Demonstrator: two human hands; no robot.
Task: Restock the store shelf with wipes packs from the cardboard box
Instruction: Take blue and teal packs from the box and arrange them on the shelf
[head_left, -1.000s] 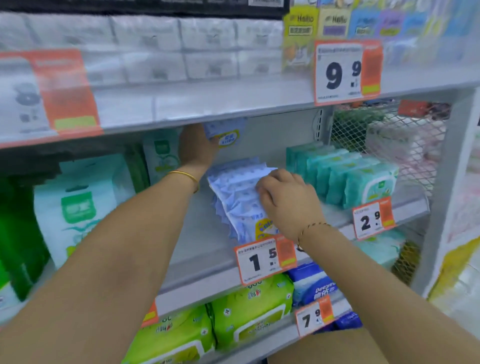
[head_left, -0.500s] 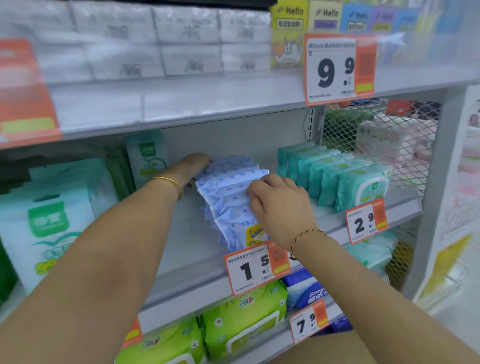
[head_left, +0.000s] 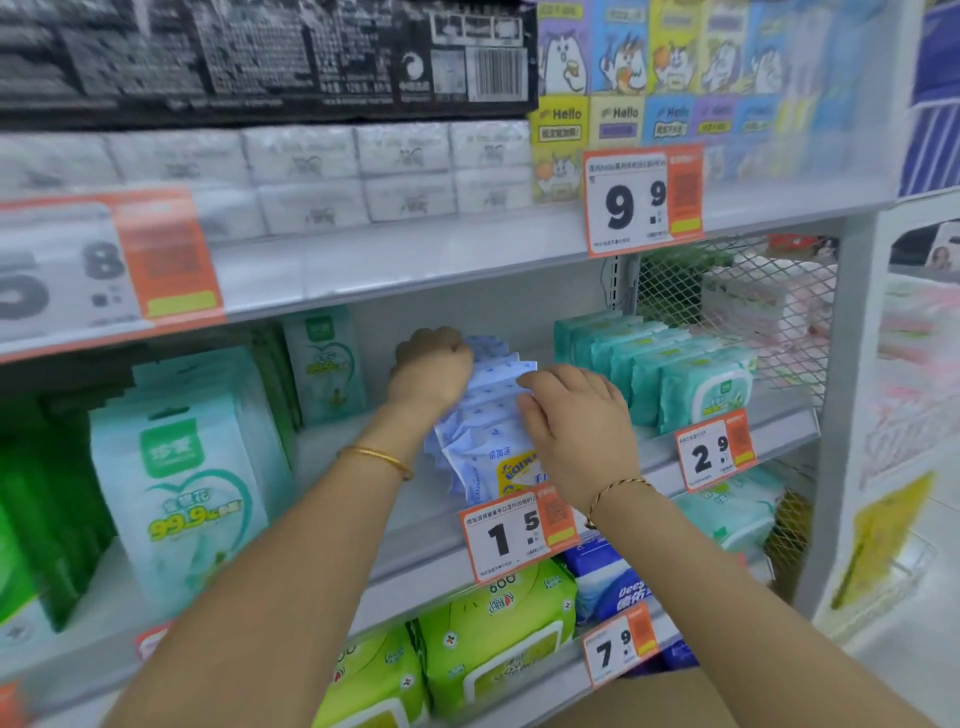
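A row of thin light-blue wipes packs (head_left: 485, 415) stands upright on the middle shelf (head_left: 405, 525), front to back, behind the 1.5 price tag. My left hand (head_left: 431, 366) presses against the row's left side near the back, fingers curled. My right hand (head_left: 574, 421) rests on the row's right side nearer the front, fingers touching the tops of the packs. The packs sit squeezed between both hands. The cardboard box is not in view.
Teal wipes packs (head_left: 691, 374) stand in a row right of the blue ones, by a wire mesh panel (head_left: 727, 312). Large pale-green packs (head_left: 187, 483) fill the shelf's left. Green and blue packs sit on the shelf below; tissue packs line the shelf above.
My left hand came down from under the upper shelf, where it held a blue pack, to the left side of the row. The right hand stayed on the row.
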